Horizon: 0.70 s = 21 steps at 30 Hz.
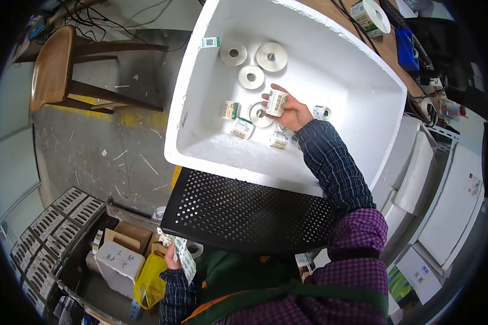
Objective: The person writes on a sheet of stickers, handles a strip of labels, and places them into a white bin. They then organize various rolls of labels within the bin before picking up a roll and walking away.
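Observation:
My right hand (294, 115) reaches into a large white foam box (341, 70), its fingers closed around a small label roll (277, 103) with a printed outer face. Around it in the box lie several other label rolls: a wide flat one (271, 57) at the back, a smaller flat one (251, 77), a green-edged one (230, 110) and a small roll (321, 112) right of my wrist. Low in the view, beside a black perforated seat (249, 211), my left hand (172, 258) grips a hanging strip of labels (185, 261). Part of its fingers is hidden.
A wooden chair (54, 70) stands on the grey floor to the left. At lower left, a crate (114, 208) holds cartons and a yellow plastic bag (151, 279). Another label roll (370, 17) and a blue tape dispenser (406, 50) are on the desk at upper right.

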Available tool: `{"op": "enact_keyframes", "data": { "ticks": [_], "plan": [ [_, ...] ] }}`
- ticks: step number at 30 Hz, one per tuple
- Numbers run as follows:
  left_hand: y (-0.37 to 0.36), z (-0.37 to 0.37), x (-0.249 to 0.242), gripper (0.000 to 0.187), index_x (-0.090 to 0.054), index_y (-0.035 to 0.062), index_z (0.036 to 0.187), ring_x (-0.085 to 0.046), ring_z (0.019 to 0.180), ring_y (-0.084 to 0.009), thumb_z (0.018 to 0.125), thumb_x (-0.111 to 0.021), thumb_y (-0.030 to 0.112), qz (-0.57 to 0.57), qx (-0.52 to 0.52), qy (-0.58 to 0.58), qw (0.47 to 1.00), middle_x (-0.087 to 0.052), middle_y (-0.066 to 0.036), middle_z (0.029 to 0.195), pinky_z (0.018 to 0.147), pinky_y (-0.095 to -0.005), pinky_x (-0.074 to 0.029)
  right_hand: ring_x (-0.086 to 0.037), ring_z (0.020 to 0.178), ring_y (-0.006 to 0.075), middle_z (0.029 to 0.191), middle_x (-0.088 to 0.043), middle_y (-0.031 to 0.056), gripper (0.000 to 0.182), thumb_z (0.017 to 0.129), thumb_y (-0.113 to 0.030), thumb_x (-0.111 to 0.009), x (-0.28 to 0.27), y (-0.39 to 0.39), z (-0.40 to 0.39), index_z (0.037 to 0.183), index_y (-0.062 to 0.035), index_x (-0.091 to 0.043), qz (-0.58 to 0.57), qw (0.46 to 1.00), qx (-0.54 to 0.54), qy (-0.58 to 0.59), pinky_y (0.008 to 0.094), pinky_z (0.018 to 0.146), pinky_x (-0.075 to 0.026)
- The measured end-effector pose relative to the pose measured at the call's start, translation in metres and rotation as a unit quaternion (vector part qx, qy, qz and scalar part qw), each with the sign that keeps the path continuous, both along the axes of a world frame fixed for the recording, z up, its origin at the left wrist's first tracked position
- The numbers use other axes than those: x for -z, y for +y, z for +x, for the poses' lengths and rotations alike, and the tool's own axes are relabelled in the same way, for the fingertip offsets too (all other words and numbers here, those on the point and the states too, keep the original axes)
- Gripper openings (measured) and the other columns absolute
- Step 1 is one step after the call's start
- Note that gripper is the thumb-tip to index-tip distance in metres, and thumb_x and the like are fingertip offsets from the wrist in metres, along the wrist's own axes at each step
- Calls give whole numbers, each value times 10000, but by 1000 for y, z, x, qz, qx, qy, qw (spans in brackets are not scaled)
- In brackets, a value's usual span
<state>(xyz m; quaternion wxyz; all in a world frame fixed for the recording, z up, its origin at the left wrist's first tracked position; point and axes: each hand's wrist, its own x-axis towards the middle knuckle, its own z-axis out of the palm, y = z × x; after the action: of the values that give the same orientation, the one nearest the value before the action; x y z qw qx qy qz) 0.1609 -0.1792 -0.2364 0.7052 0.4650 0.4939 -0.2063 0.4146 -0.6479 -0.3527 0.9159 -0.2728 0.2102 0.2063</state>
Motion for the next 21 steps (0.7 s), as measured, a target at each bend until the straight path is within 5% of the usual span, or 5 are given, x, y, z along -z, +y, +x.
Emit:
{"op": "enact_keyframes", "data": {
  "ticks": [14, 17, 19, 20, 21],
  "plan": [
    [-3, -8, 2, 375, -575, 21, 1122, -586, 903, -164, 869, -563, 297, 49, -33, 0, 998, -614, -52, 1032, 811, -272, -444, -498, 783, 232, 928, -531, 176, 497, 948, -385, -326, -12, 17, -2, 1251, -3, -424, 183, 982, 26, 45, 341, 701, -432],
    [6, -15, -5, 319, -575, -43, 1104, -588, 912, -159, 916, -468, 191, 100, 139, -37, 985, -625, -77, 1002, 802, -259, -454, -527, 748, 197, 972, -572, 121, 564, 910, -483, -448, -13, 18, -2, 1234, -21, -464, 97, 988, 45, 114, 315, 715, -433],
    [0, -19, -2, 320, -553, -28, 1146, -607, 926, -191, 912, -448, 162, -14, -46, -9, 999, -629, -94, 1032, 821, -297, -481, -549, 930, 168, 1052, -590, 51, 370, 901, -329, -549, 41, 7, -9, 1163, -68, -530, -49, 984, 112, 128, 315, 784, -474],
    [1, -17, -2, 329, -545, -21, 1163, -614, 938, -209, 908, -450, 163, -70, -117, 14, 991, -627, -108, 1056, 824, -316, -495, -539, 934, 162, 1063, -574, 26, 319, 891, -271, -566, 50, 13, -4, 1153, -92, -532, -258, 963, 53, 51, 317, 773, -487],
    [2, -15, -6, 347, -528, -16, 1188, -614, 958, -228, 903, -455, 169, -123, -149, 25, 981, -612, -125, 1098, 835, -338, -501, -544, 913, 161, 1074, -552, 20, 306, 880, -210, -569, 43, -8, -9, 1158, -91, -525, -250, 949, 28, 190, 330, 759, -497]
  ]
}}
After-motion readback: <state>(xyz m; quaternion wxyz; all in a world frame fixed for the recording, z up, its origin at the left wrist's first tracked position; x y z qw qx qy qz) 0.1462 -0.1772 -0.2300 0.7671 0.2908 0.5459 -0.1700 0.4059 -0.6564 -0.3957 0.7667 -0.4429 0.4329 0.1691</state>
